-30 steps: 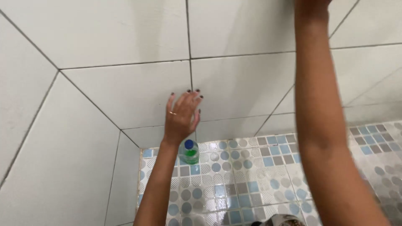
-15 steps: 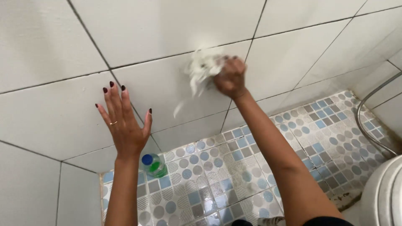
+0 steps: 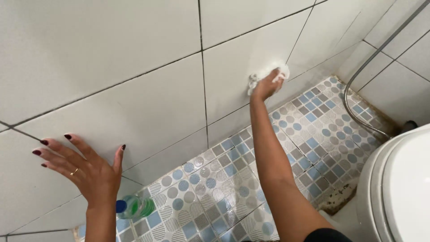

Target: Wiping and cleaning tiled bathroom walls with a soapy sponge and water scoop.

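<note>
At the near left, the left hand lies flat against the glossy white wall tiles with fingers spread wide, seemingly a brace for the lean forward, and just below it a clear plastic bottle with a blue cap lies on its side on the floor. Farther right, the right hand is closed around a crumpled white cloth, pressing it to the wall low down near the patterned blue-and-grey floor tiles. At the far right a thin metal hose curves down beside the smooth white toilet.
</note>
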